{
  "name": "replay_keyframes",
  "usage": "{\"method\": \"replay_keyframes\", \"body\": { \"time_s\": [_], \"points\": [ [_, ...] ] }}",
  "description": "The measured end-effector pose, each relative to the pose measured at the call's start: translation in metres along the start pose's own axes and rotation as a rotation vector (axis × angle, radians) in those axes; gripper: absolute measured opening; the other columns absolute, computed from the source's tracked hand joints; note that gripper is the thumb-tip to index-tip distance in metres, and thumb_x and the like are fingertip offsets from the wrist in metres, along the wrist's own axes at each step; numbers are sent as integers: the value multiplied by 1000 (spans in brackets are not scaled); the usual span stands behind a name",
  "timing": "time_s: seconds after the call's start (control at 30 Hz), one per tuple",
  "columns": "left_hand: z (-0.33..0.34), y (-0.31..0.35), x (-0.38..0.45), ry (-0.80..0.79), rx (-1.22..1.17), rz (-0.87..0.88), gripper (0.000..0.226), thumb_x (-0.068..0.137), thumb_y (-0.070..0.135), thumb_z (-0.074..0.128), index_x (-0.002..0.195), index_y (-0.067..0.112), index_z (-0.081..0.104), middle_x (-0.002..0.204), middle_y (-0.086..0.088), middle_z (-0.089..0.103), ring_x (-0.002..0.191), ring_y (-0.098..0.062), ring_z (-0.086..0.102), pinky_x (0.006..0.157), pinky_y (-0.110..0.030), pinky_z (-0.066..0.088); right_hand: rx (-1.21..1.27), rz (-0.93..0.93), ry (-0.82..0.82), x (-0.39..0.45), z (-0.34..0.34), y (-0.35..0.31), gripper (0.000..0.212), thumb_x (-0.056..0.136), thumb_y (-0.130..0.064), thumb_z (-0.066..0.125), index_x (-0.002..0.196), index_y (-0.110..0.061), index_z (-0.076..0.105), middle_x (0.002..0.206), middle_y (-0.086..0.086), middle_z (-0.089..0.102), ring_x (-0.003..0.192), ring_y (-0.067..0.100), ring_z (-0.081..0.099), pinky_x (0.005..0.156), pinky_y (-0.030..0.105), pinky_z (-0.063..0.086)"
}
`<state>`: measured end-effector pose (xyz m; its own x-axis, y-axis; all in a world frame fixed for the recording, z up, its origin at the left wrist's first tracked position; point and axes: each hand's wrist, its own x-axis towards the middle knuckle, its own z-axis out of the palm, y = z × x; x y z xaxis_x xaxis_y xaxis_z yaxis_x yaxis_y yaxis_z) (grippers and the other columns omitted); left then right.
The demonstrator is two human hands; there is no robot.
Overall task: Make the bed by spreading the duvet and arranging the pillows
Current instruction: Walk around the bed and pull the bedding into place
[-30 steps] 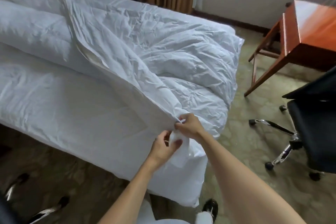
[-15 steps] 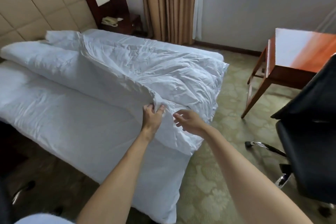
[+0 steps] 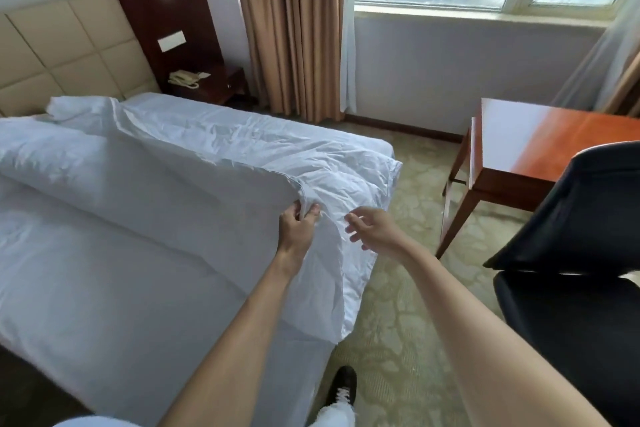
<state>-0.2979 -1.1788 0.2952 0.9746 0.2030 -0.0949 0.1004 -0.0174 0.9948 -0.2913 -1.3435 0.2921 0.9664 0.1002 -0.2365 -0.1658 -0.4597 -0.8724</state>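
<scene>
Duvet (image 3: 214,163) lies bunched and folded back along the far half of the bed (image 3: 104,288), its near corner lifted at the foot end. Left hand (image 3: 296,229) pinches that gathered corner between thumb and curled fingers. Right hand (image 3: 372,227) hovers just beside the fabric, fingers spread and relaxed, holding nothing. White sheet on the near half of the mattress is exposed. One pillow (image 3: 79,107) sits crumpled at the padded headboard (image 3: 65,45). Telephone (image 3: 183,79) rests on the nightstand (image 3: 214,81). Wooden desk (image 3: 540,146) and black office chair (image 3: 581,253) stand to the right, on patterned carpet.
</scene>
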Motion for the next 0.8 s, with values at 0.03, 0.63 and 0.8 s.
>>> {"method": "replay_keyframes", "body": {
  "time_s": [0.03, 0.63, 0.8],
  "points": [
    [8, -2, 8, -19, -10, 4, 12, 93, 16, 62, 84, 18, 69, 76, 7, 65, 74, -10, 60, 73, -30, 49, -5, 1, 1, 12, -6, 0, 25, 101, -30, 49, 105, -11, 65, 92, 8, 70, 76, 18, 66, 61, 26, 48],
    [120, 3, 192, -330, -106, -147, 11, 94, 6, 62, 84, 6, 66, 73, 5, 65, 71, -8, 59, 68, -22, 47, 140, 331, -252, 279, -100, -30, 64, 84, -67, 59, 94, -4, 69, 69, 0, 70, 57, 16, 67, 61, 27, 56],
    [156, -1, 226, -329, -115, -160, 31, 87, 19, 67, 90, -11, 59, 78, -6, 54, 76, -15, 50, 69, -28, 41, 68, 401, -374, 334, -124, -18, 26, 79, -31, 72, 93, -10, 67, 72, 3, 67, 64, 18, 64, 62, 27, 52]
  ]
}}
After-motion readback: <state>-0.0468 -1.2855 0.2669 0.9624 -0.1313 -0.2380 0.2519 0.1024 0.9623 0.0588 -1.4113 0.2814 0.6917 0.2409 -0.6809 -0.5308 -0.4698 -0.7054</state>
